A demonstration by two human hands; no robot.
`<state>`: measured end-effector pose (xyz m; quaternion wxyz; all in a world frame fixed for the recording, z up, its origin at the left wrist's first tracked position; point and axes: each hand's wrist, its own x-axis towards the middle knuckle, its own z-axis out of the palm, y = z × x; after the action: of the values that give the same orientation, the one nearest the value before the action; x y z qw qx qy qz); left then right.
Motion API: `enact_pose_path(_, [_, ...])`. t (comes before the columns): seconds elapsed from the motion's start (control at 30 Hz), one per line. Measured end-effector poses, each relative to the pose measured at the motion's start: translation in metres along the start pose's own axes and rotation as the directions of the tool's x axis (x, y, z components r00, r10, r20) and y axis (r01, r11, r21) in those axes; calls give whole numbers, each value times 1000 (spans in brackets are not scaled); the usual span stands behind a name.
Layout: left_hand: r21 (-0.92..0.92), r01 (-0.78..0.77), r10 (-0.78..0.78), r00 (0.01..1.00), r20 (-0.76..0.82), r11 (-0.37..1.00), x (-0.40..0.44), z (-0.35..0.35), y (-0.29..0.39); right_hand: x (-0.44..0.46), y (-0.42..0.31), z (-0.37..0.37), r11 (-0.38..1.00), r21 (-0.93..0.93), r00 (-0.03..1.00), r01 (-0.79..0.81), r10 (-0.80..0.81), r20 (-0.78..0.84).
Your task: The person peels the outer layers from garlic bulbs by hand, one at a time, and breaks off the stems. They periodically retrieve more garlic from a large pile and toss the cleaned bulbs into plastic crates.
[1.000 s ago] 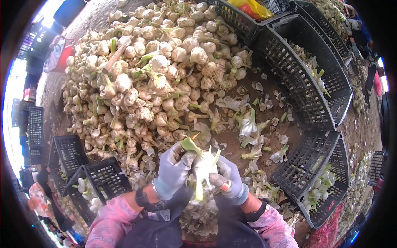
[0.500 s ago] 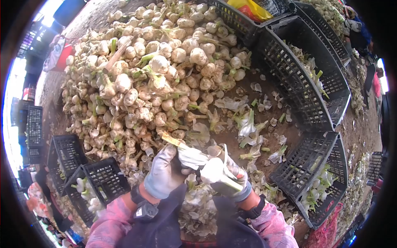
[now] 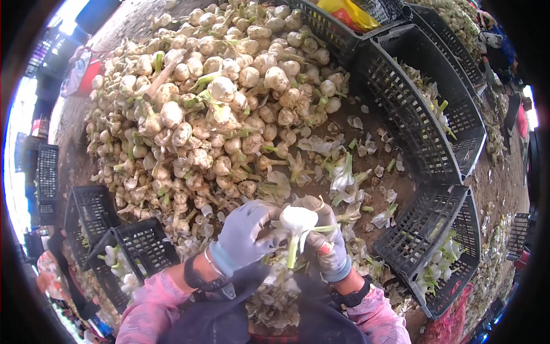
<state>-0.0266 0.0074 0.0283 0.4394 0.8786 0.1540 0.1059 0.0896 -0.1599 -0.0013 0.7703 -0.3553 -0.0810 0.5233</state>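
A white garlic bulb [image 3: 299, 220] with a green stem pointing down is held in front of my lap. My right hand [image 3: 331, 247], in a grey-white glove, grips it from the right, with loose skin around the fingers. From the left, my gloved left hand [image 3: 246, 230] has curled fingers and thumb against the bulb's side; the exact contact of its fingertips is partly hidden. Peeled garlic skins [image 3: 274, 301] lie heaped on my lap below. Just beyond my hands rises a big pile of unpeeled garlic [image 3: 217, 114].
Black plastic crates [image 3: 421, 238] stand at the right, some holding peeled garlic and trimmings. Smaller crates [image 3: 146, 243] with white bulbs are at the left. Scattered skins [image 3: 344, 175] and stem bits cover the ground ahead. A yellow bag [image 3: 358, 14] rests at the top.
The long strip of skin with a dry stem tip has left my left hand. The bulb has turned so its stem points downward, and my left hand has moved right, closer to it.
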Motion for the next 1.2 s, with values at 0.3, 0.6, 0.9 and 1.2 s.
enact_pose_path(0.3, [-16, -78, 77, 992, -97, 997, -2, -1, -5, -3, 6, 6, 997, 80, 999, 1, -5, 40])
enact_pose_path(0.6, [-171, -26, 28, 1000, 9, 985, -3, 5, 0, 10, -3, 13, 957, -75, 960, -280, 277, -48])
enact_pose_path(0.9, [-977, 104, -557, 830, -19, 188, -11, -22, -33, 14, 16, -9, 563, 772, 952, -296, 105, 288])
enact_pose_path(1.2, [-844, 505, -424, 734, 530, -180, -27, -3, -21, 34, 17, 11, 863, -490, 986, 127, -54, 159])
